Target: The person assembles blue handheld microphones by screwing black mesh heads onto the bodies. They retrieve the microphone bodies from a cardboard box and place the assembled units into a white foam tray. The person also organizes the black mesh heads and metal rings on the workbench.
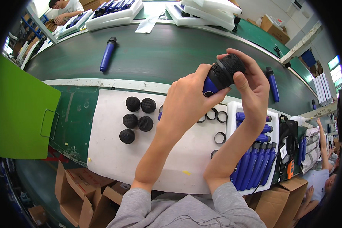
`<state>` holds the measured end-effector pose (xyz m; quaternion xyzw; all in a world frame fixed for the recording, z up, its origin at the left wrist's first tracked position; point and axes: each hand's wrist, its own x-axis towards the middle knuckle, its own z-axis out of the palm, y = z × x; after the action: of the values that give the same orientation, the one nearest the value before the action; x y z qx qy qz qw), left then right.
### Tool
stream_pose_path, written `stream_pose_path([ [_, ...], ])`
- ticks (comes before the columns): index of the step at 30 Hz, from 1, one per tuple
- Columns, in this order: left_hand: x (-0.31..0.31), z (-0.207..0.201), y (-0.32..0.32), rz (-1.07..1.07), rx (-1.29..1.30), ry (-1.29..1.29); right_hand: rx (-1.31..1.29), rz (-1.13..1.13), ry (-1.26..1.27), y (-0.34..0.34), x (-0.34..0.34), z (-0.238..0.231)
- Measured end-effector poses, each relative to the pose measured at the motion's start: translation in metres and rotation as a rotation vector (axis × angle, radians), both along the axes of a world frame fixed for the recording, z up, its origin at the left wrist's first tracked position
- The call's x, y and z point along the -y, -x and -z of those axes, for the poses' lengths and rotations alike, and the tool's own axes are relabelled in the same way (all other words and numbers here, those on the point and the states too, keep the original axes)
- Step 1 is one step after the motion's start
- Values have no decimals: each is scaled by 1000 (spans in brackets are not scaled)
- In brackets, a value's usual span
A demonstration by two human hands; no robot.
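Over the far edge of the white work mat [114, 163], I hold a microphone [231, 64] with a blue body and black mesh head, tilted up to the right. My left hand [186, 97] is wrapped round the blue body. The fingers and thumb of my right hand [254, 85] grip the black mesh head. Below and left of the hands, several loose black mesh heads [145, 124] lie on the mat. Several black rings [219, 138] lie under and beside my right forearm. Part of another blue body behind my left hand is mostly hidden.
A white foam tray [275, 133] of blue microphone bodies [254, 163] stands at the right. Across the green belt [148, 57] lie finished-looking blue microphones [108, 55]. A green panel [22, 110] rises at left; cardboard boxes [79, 186] sit below. Other people are at far left and right.
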<state>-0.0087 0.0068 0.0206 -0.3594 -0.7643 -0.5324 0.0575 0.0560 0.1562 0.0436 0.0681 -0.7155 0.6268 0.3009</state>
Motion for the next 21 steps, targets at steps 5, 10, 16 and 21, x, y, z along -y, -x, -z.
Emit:
stream_pose_path([
  [5,1,1,3,-4,-7,28,39,12,5,0,-1,2],
  [10,-1,2,2,-32,-16,74,93,63,41,0,-1,3],
  [16,-2,4,1,-49,-32,115,103,105,26,0,-3,4],
  [21,-3,5,0,-50,-46,114,119,155,52,3,-2,5],
])
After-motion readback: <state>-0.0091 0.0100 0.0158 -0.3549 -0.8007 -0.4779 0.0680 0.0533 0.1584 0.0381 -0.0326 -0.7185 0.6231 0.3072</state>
